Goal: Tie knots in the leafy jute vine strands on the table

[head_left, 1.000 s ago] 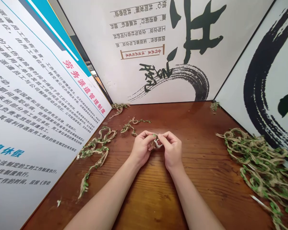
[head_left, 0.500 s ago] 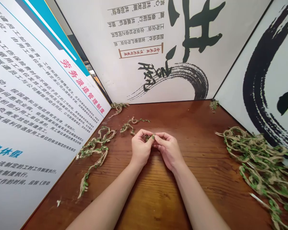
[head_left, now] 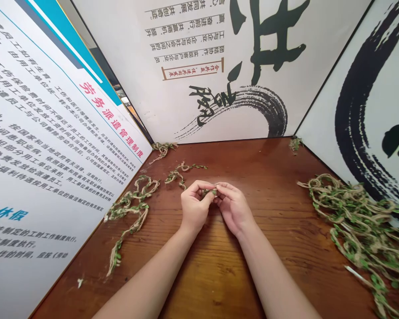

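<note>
Against a second ago, the three upright boards (head_left: 193, 48) sit a little further left in the view, glossy white and printed with characters and brushed black ink strokes. The bench (head_left: 216, 274), reddish-brown wood with dark wavy grain, carries everything else, and what lies on it keeps its arrangement. On its right is the large tangled pile (head_left: 362, 226) of tan, rope-like twine set with small green leaves. At left a long leafy strand (head_left: 138, 206) bends in loose loops beside a board. The right hand (head_left: 234, 206) has turned so that more of its palm shows; its thumb and fingertips pinch, while the left hand (head_left: 194, 206) is curled round, thumb pressed to fingers. Both grip one leafy twine piece (head_left: 214, 192) between them, above the middle of the bench and mostly covered by fingers. Just beyond lies a short curled sprig (head_left: 177, 170). Smaller still are a thin white stick (head_left: 354, 273) near the pile and an irregular white scrap (head_left: 80, 282) at near left.
</note>
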`<state>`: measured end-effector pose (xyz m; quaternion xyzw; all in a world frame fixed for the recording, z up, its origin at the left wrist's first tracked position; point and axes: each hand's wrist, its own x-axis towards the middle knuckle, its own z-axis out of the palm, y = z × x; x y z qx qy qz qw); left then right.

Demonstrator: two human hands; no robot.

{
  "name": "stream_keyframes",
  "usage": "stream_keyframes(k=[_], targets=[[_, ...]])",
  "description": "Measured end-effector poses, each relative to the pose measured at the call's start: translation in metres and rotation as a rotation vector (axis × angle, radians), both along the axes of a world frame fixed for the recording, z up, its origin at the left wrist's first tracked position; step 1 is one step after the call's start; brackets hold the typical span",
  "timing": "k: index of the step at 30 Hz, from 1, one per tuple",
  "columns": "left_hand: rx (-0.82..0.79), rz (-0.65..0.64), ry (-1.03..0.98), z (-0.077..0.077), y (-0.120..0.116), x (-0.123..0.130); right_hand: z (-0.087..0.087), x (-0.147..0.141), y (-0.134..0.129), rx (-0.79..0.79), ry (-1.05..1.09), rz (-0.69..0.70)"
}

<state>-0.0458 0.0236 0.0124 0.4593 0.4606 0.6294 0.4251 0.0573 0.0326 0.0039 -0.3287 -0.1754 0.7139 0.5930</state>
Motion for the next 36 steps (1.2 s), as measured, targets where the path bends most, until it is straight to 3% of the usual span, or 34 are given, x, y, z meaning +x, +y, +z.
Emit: stream_keyframes(k=[6,12,15,24,31,36], targets=[[-0.033,0.051,-0.027,-0.001,0.001,0.001,0.001,-0.008,-0.001,0.010,0.024,-0.090],[-0.055,0.082,-0.042,-0.007,0.003,-0.001,-0.001,-0.007,-0.006,0.195,-0.412,-0.194],[-0.067,0.062,-0.029,-0.005,0.002,-0.001,0.000,-0.005,-0.006,0.217,-0.456,-0.210],[-0.081,-0.042,-0.047,0.000,0.001,0.002,0.004,0.000,0.000,-0.060,0.114,-0.168],[-0.091,-0.021,-0.068,-0.002,0.002,0.001,0.006,-0.001,-0.004,0.014,0.055,-0.082],[-0.075,-0.057,-0.021,-0.002,0.001,0.001,0.005,0.002,0.000,-0.122,0.220,-0.119]])
